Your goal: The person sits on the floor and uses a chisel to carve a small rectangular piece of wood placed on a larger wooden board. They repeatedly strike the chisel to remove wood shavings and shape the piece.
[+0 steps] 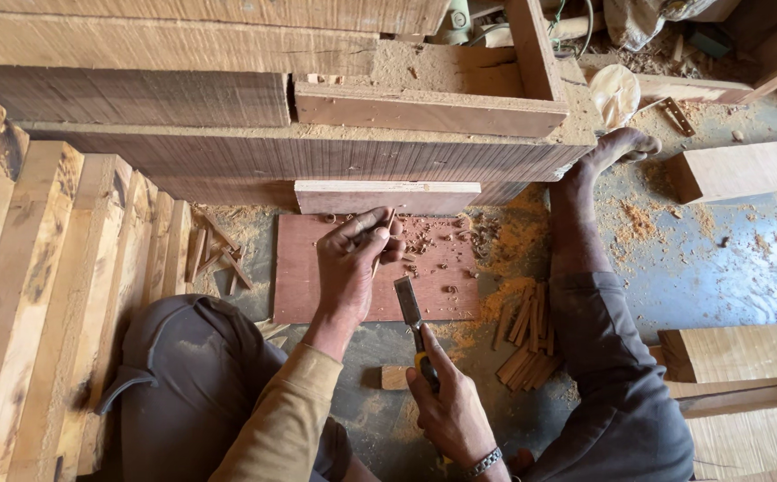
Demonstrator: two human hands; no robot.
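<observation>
Workshop floor, chisel (409, 306) blade pointing away

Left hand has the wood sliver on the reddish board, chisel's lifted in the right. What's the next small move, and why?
Probably lower the chisel tip onto the sliver: the left hand pins it on the board, while the right hand holds the blade above the board, clear of the sliver.

A board (317, 286) lies on the floor between the legs, a stick pile (527, 344) to its right.
</observation>
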